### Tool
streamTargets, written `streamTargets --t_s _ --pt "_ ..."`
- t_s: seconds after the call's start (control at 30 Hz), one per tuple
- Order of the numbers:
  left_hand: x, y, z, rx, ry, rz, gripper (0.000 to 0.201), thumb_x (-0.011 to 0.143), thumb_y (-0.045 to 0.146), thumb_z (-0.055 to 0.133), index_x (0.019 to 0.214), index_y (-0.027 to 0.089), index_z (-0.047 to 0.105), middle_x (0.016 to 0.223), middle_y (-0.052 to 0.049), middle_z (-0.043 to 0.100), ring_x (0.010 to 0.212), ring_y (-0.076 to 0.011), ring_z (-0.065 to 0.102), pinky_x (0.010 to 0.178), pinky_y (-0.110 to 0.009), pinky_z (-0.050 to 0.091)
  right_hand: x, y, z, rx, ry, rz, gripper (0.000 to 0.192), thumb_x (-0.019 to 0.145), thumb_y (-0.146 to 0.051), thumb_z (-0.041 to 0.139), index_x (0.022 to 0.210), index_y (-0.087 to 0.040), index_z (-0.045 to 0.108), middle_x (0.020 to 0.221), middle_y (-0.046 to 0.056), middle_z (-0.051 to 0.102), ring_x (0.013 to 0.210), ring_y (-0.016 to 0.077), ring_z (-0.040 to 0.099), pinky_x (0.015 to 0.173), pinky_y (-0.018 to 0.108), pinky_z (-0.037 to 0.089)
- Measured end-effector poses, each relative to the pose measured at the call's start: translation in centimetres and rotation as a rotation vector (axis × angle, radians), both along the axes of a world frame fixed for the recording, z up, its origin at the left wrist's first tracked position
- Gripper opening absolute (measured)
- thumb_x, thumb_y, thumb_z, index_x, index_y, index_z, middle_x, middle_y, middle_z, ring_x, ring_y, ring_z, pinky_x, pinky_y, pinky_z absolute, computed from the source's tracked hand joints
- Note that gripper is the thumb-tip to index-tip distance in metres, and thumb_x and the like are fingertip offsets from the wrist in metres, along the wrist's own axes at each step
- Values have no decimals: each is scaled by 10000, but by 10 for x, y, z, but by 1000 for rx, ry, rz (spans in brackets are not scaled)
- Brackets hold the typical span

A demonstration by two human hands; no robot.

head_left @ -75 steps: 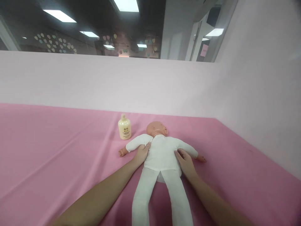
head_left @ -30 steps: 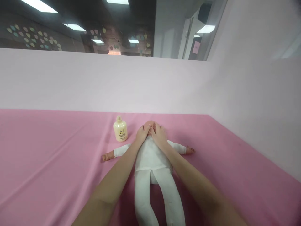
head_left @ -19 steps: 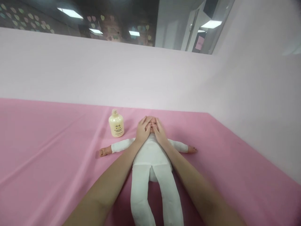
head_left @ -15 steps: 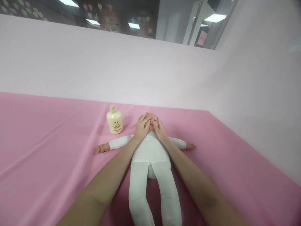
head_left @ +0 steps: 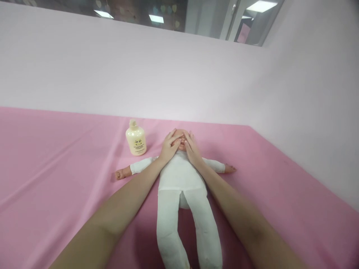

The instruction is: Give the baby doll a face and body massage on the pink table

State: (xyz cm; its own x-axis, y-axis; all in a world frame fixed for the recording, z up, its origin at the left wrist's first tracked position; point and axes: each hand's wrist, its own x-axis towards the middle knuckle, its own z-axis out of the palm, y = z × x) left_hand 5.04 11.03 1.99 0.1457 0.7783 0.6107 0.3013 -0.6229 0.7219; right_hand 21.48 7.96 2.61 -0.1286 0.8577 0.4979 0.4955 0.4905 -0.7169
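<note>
A baby doll (head_left: 182,172) with a white cloth body lies on its back, arms stretched out to both sides and its head away from me. My left hand (head_left: 169,146) rests on the left side of the doll's face, fingers extended across the cheek and brow. On the right side of the face lies my right hand (head_left: 192,148), also with fingers stretched out. Both thumbs are near the doll's mouth and nose. My hands hide much of the face. Left of the doll's head stands a cream-coloured lotion bottle (head_left: 136,139), upright and touched by neither hand.
The doll and bottle are on a pink padded surface (head_left: 61,157) with creases at the left. A white wall (head_left: 126,71) borders its far side and right side. Above the wall, a window (head_left: 157,9) reflects ceiling lights.
The fingers of my right hand have moved inward and up over the doll's brow and eye. My left hand stays on the face. The view has tilted slightly downward.
</note>
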Motion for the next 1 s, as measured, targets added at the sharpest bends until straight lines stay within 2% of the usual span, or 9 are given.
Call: streamTargets --t_s 0.13,0.27,0.43,0.63,0.8,1.0 --pt "0 1 0 7 14 4 379 1007 369 552 1331 249 709 1663 -63 438 1550 -241 416 1332 -467 286 0 0 -1 -119 100 -58 839 1017 -723 350 1678 -211 274 1775 55 164 1662 244 59 1355 493 54" --pt "-1 2 -1 -53 -9 -26 443 1013 407 547 1411 241 651 1690 -62 395 1581 -244 368 1343 -452 262 -2 2 -2 -204 177 -101 943 977 -755 410 1691 -173 209 1774 86 157 1658 256 105 1357 478 84" --pt "-2 3 -4 -70 -19 -13 570 1014 418 541 1549 228 496 1698 -79 378 1590 -222 350 1347 -421 248 -3 0 0 -158 144 -93 873 1007 -715 386 1675 -163 277 1767 85 184 1657 249 113 1356 474 84" --pt "-3 7 -9 -29 37 21 565 1028 431 513 1561 246 469 1696 -82 376 1591 -225 347 1340 -442 263 -2 -3 1 -68 119 -30 722 1036 -681 369 1629 -270 403 1755 13 246 1648 203 163 1353 433 136" --pt "-3 5 -7 -32 28 13 558 1030 438 498 1554 250 474 1693 -82 384 1592 -229 347 1341 -453 264 -3 -1 1 -88 149 -44 772 1018 -696 384 1655 -262 344 1750 17 262 1637 212 214 1354 429 151" --pt "-2 4 -7 -20 19 23 573 1021 428 513 1547 205 478 1685 -107 393 1586 -235 357 1345 -437 256 -3 1 -1 -213 205 -96 930 981 -737 429 1688 -167 229 1726 103 313 1611 257 295 1343 458 201"
